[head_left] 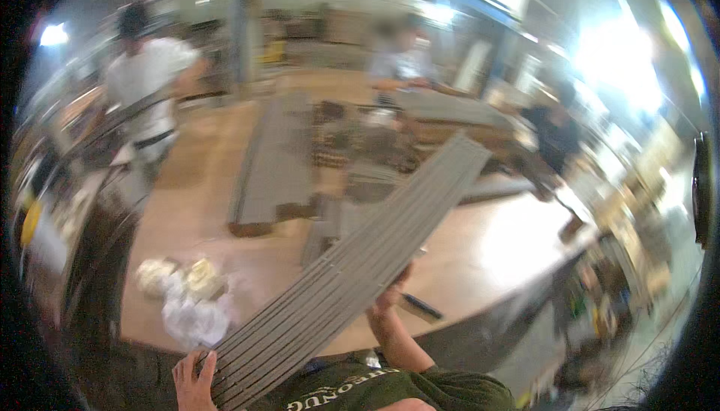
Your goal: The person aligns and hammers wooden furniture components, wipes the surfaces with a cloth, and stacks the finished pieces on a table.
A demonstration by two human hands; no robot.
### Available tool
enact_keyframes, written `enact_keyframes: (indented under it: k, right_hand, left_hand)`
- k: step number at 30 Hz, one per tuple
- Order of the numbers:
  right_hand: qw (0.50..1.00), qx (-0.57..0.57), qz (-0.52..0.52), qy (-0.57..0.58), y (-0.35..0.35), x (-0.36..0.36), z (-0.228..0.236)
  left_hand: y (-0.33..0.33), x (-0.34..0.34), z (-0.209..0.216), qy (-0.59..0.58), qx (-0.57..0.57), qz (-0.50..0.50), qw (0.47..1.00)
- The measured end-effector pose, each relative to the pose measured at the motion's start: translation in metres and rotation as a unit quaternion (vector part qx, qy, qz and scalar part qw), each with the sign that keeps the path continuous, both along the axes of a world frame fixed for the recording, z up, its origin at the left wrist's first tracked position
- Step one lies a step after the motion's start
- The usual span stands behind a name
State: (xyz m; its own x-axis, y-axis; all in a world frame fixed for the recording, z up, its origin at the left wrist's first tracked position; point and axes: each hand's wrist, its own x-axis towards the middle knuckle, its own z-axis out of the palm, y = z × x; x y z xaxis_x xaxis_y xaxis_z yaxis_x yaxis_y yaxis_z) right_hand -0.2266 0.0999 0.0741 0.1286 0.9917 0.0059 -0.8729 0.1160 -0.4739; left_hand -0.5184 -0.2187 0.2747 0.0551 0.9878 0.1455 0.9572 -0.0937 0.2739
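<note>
A long grey panel with grooves along its length [352, 265] slants across in front of me, its far end raised over the table. My left hand [195, 381] grips the near end at its left corner, with the thumb on top. My right hand [391, 291] holds the right edge from beneath, and most of those fingers are hidden by the panel. Just right of that hand, a dark, narrow tool-like object [421, 307] lies on the table. Crumpled white and cream cloths [196, 306] lie to the left of the panel.
The wooden table [191, 216] carries a stack of grey panels [276, 163], a pile of brownish pieces [356, 141] and another grey stack [450, 107]. Co-workers stand at the left [150, 73], the far side [405, 62] and the right [553, 130]. The picture is blurred.
</note>
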Motion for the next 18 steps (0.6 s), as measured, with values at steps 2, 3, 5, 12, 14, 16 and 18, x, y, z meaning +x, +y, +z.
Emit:
enact_keyframes:
  k: [2,3,5,12,14,16,18]
  right_hand:
    - [0.998,0.013,-0.036,0.041,-0.001,0.038,-0.006]
    - [0.995,0.021,-0.001,0.093,-0.019,0.046,0.026]
    - [0.963,0.109,0.069,0.236,-0.028,0.089,0.038]
    - [0.987,-0.046,-0.103,0.111,-0.021,0.205,-0.008]
    - [0.985,-0.029,-0.067,0.157,0.004,0.246,-0.024]
    - [0.979,-0.085,-0.072,0.173,0.021,0.28,-0.005]
    - [0.947,-0.229,-0.225,0.013,0.064,0.316,-0.012]
  left_hand:
    - [0.038,0.018,0.003,-0.041,0.028,-0.033,0.998]
    - [0.051,0.028,0.003,-0.021,0.006,-0.04,0.999]
    - [0.083,0.052,0.007,0.018,-0.029,-0.058,0.998]
    - [0.176,0.145,-0.02,0.369,0.362,-0.225,0.826]
    - [0.215,0.166,-0.06,0.386,0.451,-0.256,0.763]
    - [0.23,0.222,-0.06,0.27,0.345,-0.291,0.851]
    - [0.234,0.277,-0.043,0.114,0.061,-0.261,0.957]
